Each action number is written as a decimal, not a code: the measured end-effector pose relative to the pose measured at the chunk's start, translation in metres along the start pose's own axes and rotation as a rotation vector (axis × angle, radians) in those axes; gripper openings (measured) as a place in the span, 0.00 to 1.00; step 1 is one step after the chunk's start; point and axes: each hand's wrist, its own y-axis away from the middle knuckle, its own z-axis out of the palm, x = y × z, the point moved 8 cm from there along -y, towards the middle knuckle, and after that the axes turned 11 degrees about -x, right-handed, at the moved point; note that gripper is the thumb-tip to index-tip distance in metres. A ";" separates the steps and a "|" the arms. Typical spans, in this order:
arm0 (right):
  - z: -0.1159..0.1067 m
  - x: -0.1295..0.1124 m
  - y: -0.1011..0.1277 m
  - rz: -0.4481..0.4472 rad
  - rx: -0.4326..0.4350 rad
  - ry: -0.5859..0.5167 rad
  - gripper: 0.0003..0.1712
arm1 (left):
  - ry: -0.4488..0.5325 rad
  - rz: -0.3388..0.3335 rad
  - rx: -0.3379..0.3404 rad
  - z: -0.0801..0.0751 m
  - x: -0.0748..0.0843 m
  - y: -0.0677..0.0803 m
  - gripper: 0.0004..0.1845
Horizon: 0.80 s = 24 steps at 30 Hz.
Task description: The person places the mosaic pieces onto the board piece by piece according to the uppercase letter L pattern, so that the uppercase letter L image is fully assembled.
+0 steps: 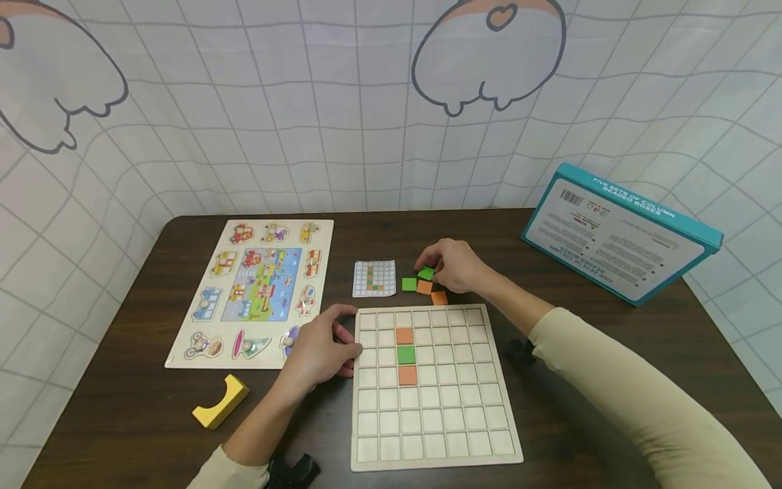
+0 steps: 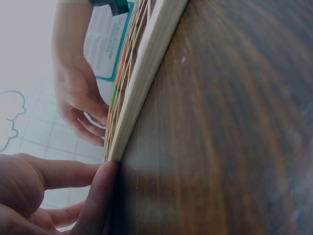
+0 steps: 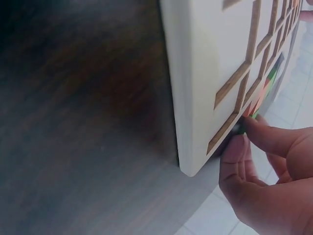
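Head view: just above the middle of the frame, the right hand point(image 1: 455, 266) curls its fingertips around a green tile point(image 1: 426, 273), pinching it where it lies among the loose tiles on the dark tabletop point(image 1: 122, 414). Beside it lie another green tile point(image 1: 408, 284) and two orange tiles point(image 1: 424, 286), all just above the top edge of the grid board point(image 1: 435, 435). The left hand point(image 1: 320, 350), left of centre, rests with fairly straight fingers and thumb against the board's left edge, bracing it rather than gripping anything.

The board fills the lower middle of the frame. Judging from what lies on it, the filling has barely begun: only three cells hold tiles, a short column of orange, green, orange point(image 1: 406, 354) in the third column near the top. Every other cell is bare wood, and four loose tiles wait above.

A small pattern card point(image 1: 375, 278) with a coloured column lies to the left of the loose tiles. Further left sits a vehicle puzzle board point(image 1: 259, 288), with a yellow arch block point(image 1: 221, 401) below it at lower left. At the right edge, a teal box point(image 1: 620, 234) leans against the tiled backdrop. Nothing lies between the pinched tile and the board.
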 end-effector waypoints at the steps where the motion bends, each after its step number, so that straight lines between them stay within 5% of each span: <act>1: 0.000 0.000 0.000 -0.002 0.000 0.001 0.17 | 0.004 -0.002 0.001 0.000 -0.001 0.000 0.33; 24: -0.005 -0.010 0.011 -0.048 0.023 -0.011 0.13 | 0.021 -0.003 -0.002 0.001 0.000 0.000 0.33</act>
